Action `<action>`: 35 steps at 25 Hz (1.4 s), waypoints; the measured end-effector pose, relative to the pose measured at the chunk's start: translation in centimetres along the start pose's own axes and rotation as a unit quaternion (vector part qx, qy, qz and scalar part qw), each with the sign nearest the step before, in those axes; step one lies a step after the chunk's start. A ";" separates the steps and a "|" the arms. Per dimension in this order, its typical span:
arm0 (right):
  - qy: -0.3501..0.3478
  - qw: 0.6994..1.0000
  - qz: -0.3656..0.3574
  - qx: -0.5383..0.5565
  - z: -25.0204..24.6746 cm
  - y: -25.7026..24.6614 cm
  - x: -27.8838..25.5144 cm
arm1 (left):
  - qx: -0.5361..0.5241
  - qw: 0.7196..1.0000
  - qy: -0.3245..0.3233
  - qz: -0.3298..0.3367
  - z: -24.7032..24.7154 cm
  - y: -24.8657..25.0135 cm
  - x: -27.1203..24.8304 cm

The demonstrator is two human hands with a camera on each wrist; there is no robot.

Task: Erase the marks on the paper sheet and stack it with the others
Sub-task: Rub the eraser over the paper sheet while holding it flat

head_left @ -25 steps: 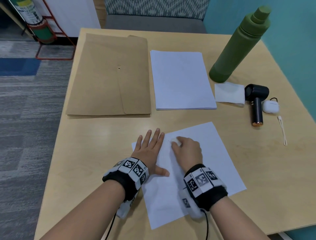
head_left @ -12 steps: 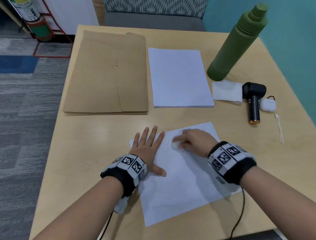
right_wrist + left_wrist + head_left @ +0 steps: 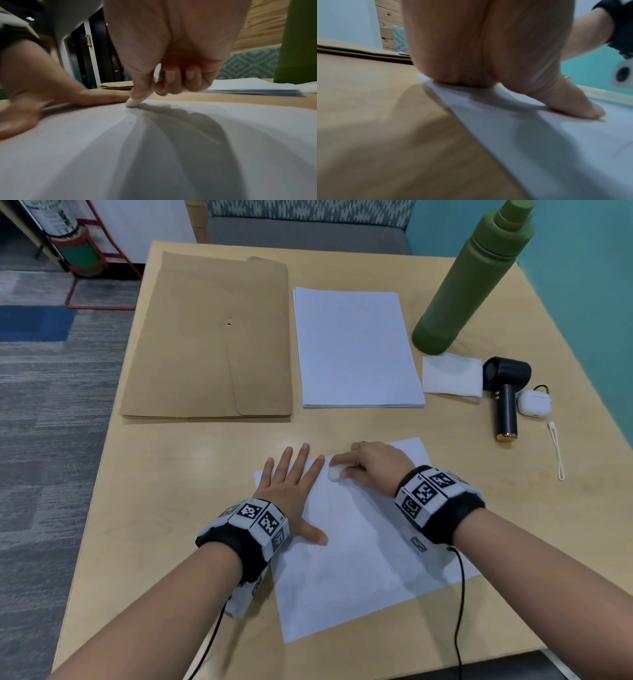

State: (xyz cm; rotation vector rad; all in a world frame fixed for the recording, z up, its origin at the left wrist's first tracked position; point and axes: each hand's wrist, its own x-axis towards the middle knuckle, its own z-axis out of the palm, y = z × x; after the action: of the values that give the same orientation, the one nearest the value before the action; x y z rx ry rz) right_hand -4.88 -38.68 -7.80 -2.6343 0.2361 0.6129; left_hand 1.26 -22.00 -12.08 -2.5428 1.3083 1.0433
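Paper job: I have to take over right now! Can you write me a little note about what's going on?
Left hand: flat, pressing the sheet down at its left edge.
Right hand: pinching the eraser, its tip on the sheet near the top.
Stack of paper: further back, beside the envelope.
Done: erasing is under way.
Left: finish rubbing, then lay the sheet on the stack.

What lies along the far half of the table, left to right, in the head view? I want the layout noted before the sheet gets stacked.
Brown envelope → paper stack → green bottle → white napkin → black handheld fan → white earbud case.
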 end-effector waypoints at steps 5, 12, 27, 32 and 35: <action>-0.100 0.995 -0.014 -0.005 1.7 1.7 -4.1 | 0.001 1.000 -0.006 -0.002 -0.1 0.2 -0.1; 0.018 0.996 0.039 0.074 3.5 1.0 -3.6 | 0.004 1.000 -0.006 -0.006 -0.1 0.2 0.0; 0.220 0.906 0.290 0.217 5.9 -0.4 -5.1 | 0.006 1.000 -0.004 -0.012 0.0 0.3 0.1; 0.207 0.910 0.294 0.206 6.2 -0.8 -5.2 | 0.003 1.000 0.003 -0.009 0.1 0.2 0.0; 0.259 0.870 0.368 0.203 5.5 2.3 -7.0 | 0.003 1.000 -0.002 -0.008 0.2 0.2 0.0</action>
State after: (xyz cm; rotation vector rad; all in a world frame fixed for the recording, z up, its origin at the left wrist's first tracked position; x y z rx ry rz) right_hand -13.76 -37.84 -9.98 -2.1726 1.4060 0.0189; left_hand 1.02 -22.10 -12.17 -2.5420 1.2865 1.0385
